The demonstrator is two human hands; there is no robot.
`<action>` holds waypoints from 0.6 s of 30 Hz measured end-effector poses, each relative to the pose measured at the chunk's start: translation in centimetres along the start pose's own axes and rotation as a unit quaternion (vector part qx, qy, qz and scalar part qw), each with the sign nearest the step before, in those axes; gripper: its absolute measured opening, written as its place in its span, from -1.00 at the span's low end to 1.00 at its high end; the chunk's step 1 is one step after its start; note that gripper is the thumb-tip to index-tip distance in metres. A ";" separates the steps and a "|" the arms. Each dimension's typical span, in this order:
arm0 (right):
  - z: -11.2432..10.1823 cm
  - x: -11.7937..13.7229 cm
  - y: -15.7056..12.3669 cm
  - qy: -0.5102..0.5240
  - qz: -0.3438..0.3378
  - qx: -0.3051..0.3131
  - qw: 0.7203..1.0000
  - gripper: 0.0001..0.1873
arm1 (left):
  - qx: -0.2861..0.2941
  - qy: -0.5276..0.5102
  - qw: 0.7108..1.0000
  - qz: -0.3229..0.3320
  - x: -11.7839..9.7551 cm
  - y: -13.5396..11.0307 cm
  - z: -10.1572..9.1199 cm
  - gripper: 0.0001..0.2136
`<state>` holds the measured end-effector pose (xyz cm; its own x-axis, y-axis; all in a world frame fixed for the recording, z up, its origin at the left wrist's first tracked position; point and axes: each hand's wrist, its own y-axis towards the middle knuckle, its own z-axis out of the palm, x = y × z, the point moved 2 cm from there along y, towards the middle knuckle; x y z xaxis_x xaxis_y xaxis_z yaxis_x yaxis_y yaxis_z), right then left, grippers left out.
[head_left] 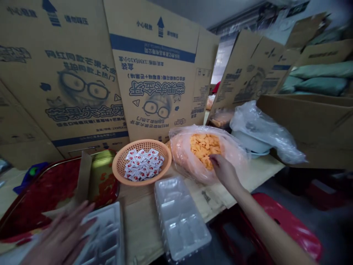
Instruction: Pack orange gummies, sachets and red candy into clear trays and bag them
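My right hand [224,170] reaches into a clear plastic bag [182,154] full of orange dried pieces [204,144]; its fingers curl down among the pieces and I cannot see what they hold. My left hand [62,239] lies flat with fingers spread on a clear compartment tray [109,237] at the lower left. A stack of clear plastic trays [180,219] sits between my hands at the table's front edge. An orange mesh basket [119,167] holding several small white and red sachets [143,164] stands behind it.
A red and green metal tray [49,191] with a cardboard strip lies at the left. Large printed cardboard boxes [82,73] wall off the back. A bagged white bowl [252,141] sits at the right, a red stool [289,224] below the table edge.
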<state>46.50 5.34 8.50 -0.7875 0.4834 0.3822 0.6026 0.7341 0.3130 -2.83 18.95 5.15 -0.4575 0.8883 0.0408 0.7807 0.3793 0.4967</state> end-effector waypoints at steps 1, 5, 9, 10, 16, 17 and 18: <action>0.4 -1.1 2.1 -0.109 0.036 0.086 0.990 -0.66 | -0.003 0.025 0.999 0.020 -1.7 0.4 0.5 -0.56; 1.4 -3.0 6.1 -0.179 0.081 0.194 0.961 -0.69 | -0.017 0.049 0.995 0.089 -7.9 2.4 1.2 -0.59; 2.6 -3.1 6.3 -0.189 0.092 0.255 0.944 -0.77 | 0.015 -0.085 0.995 0.049 -12.6 5.3 2.3 -0.69; 2.8 -3.1 6.3 -0.187 0.093 0.260 0.943 -0.79 | 0.038 -0.128 0.991 0.001 -13.4 6.2 3.0 -0.73; 2.8 -3.5 6.4 -0.111 0.083 0.217 0.966 -0.94 | 0.169 -0.259 0.881 -0.357 -14.6 11.5 8.2 -0.63; 2.7 -3.6 6.3 -0.089 0.076 0.196 0.974 -0.97 | 0.188 -0.253 0.870 -0.380 -14.7 12.2 8.7 -0.61; 2.4 -3.8 6.1 -0.067 0.070 0.173 0.980 -0.99 | 0.204 -0.249 0.863 -0.390 -14.7 12.8 9.0 -0.60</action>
<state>52.86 9.19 6.85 -0.7237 0.6327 0.2755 0.6445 0.7624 -0.0578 17.73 13.10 3.06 -0.7508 0.2842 -0.5963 0.4496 0.8812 -0.1462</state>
